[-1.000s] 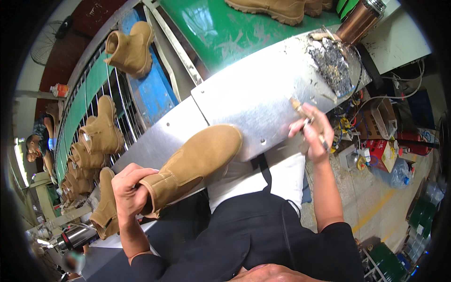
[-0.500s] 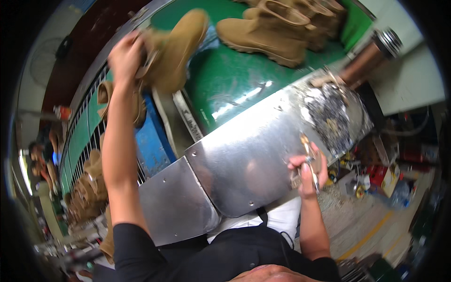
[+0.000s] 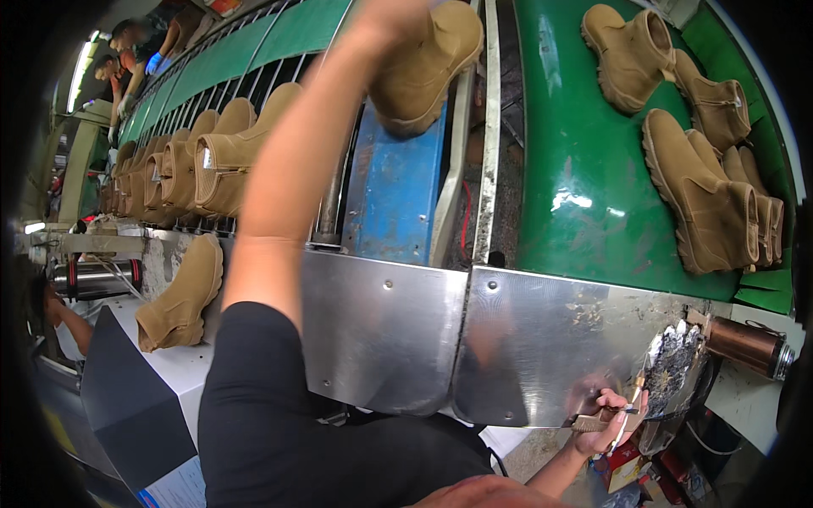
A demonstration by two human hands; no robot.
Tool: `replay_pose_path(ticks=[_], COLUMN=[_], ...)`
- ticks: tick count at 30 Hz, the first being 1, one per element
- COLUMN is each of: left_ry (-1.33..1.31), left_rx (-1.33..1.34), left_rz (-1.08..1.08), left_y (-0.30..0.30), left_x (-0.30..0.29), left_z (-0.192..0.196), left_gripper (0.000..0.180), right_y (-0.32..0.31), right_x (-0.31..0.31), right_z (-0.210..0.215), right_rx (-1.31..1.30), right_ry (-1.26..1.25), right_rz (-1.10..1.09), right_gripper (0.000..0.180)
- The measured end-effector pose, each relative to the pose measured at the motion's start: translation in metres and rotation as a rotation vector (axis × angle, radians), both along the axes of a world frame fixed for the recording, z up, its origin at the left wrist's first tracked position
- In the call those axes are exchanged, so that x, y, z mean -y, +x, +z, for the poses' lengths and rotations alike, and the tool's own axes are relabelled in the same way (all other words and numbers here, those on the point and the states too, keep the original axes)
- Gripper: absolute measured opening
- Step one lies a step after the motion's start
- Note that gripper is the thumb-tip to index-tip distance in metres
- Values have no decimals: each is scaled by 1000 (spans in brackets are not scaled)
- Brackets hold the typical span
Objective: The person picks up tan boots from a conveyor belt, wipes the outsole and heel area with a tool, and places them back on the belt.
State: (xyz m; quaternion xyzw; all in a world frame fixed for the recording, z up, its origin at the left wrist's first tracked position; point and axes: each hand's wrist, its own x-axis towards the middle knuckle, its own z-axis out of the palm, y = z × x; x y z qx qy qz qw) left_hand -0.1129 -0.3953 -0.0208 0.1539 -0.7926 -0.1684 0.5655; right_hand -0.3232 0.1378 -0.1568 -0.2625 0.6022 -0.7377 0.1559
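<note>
My left hand (image 3: 391, 21), smeared at the top edge, is closed on the upper part of a tan ankle boot (image 3: 423, 76). That boot hangs sole to the right above a blue metal panel (image 3: 394, 186). Low on the right, my right hand (image 3: 603, 432) holds a slim pen-like metal tool (image 3: 629, 413) with a brass-coloured tip. A brown ribbed piece (image 3: 590, 422) also sits in those fingers; its kind is unclear. Beneath the hand lies the edge of a metal worktop (image 3: 542, 339).
More tan boots (image 3: 703, 195) stand on the green belt (image 3: 567, 152); several boots (image 3: 224, 161) line the left rack. A lone boot (image 3: 182, 296) rests on a white box. Beside dark residue (image 3: 673, 364) lies a copper-coloured flask (image 3: 749, 345). Two people (image 3: 127, 59) are far left.
My view has turned left, so the belt and worktop sit further right. The left hand still carries a boot, now over the blue panel. My right hand keeps the tool.
</note>
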Motion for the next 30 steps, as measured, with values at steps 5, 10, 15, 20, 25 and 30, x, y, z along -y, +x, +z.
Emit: replay_pose_path(ticks=[5, 10, 15, 20, 25, 30], left_ry=[137, 883, 911, 772, 209, -282], left_rx=[-41, 1159, 1051, 1053, 1067, 626], left_rz=[643, 770, 768, 886, 929, 660], left_y=[206, 265, 276, 246, 259, 252], left_x=[138, 93, 81, 19, -92, -223], left_z=[14, -138, -142, -40, 50, 61], left_gripper=[41, 77, 64, 69, 69, 50], right_y=[-4, 3, -4, -10, -10, -9], right_x=[6, 10, 5, 0, -1, -4], right_z=[3, 11, 4, -1, -7, -13], right_rx=[-11, 24, 57, 78, 19, -44], right_ry=[22, 64, -3, -53, -51, -70], right_rz=[30, -36, 77, 123, 131, 117], right_gripper=[57, 62, 54, 50, 51, 53])
